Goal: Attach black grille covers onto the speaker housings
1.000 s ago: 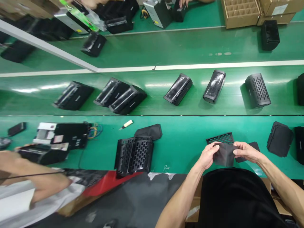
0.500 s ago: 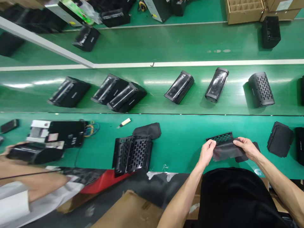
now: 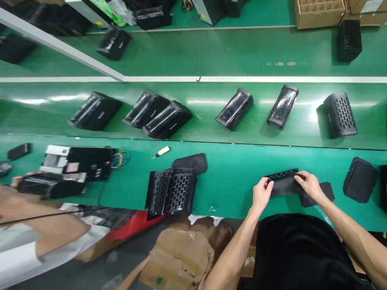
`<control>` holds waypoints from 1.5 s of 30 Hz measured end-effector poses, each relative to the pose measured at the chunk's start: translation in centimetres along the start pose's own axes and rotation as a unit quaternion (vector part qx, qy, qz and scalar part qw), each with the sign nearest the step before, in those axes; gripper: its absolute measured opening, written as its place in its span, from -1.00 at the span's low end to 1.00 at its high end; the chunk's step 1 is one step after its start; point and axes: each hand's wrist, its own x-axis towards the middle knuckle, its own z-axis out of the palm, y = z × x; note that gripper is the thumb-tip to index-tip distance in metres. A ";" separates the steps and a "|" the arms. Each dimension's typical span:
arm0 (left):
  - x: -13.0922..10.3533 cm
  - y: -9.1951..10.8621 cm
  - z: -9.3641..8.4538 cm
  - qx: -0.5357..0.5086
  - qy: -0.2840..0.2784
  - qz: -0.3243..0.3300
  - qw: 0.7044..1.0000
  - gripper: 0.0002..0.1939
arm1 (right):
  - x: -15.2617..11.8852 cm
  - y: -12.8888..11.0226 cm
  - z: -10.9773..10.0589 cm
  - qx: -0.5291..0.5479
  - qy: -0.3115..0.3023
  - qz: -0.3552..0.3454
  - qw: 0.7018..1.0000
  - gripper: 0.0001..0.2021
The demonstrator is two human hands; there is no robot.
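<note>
Both hands hold a thin black sheet (image 3: 283, 187) over a black perforated cover (image 3: 281, 174), whose slotted far edge shows above the sheet. My left hand (image 3: 262, 191) pinches the left end between thumb and fingers. At the right end my right hand (image 3: 308, 184) is closed the same way. Whether each hand grips the cover as well as the sheet is partly hidden by the fingers. Loose black sheets (image 3: 317, 194) lie on the green bench beneath my right wrist. Farther right is a stack of similar black sheets (image 3: 360, 179).
Black perforated covers (image 3: 171, 191) stand at the bench's front edge, with more black sheets (image 3: 190, 162) behind them. A white-handled tool (image 3: 161, 152) lies nearby. Several black speaker-like units (image 3: 235, 108) sit on the green belt (image 3: 205, 90). At left, a co-worker's arm (image 3: 45, 225) reaches a black unit (image 3: 50, 185).
The sheet has come up against the cover, hiding most of its holes; the cover now looks tilted more edge-on. The view has shifted slightly. A co-worker's arm shows beside the carton below.
</note>
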 end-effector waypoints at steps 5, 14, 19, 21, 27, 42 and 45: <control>0.1 0.0 -0.1 0.119 0.041 0.002 0.992 -0.96 | 1.3 0.8 0.9 -0.110 0.049 -0.036 0.992 -0.83; 1.1 -1.0 -0.5 0.115 0.078 -0.014 0.990 -0.77 | 2.5 0.6 -0.3 -0.112 0.061 -0.064 0.990 -0.65; 1.4 -0.7 -1.3 0.009 0.038 -0.012 0.999 -0.76 | 2.9 -1.0 -1.4 -0.025 0.008 -0.039 0.999 -0.80; 1.1 -0.3 -1.5 -0.049 0.003 -0.026 0.998 -0.62 | 2.2 -1.8 -2.0 0.030 -0.028 -0.012 0.999 -0.73; -0.7 2.5 -2.0 -0.193 -0.106 -0.054 0.974 -0.40 | -2.0 -4.3 -4.5 0.197 -0.074 0.057 0.976 -0.49; -4.0 6.0 -2.1 -0.270 -0.157 -0.034 0.949 -0.44 | -6.9 -5.6 -6.6 0.305 -0.024 0.048 0.951 -0.45; -4.4 6.1 -2.1 -0.281 -0.165 -0.032 0.945 -0.42 | -7.5 -5.7 -6.9 0.315 -0.023 0.039 0.948 -0.42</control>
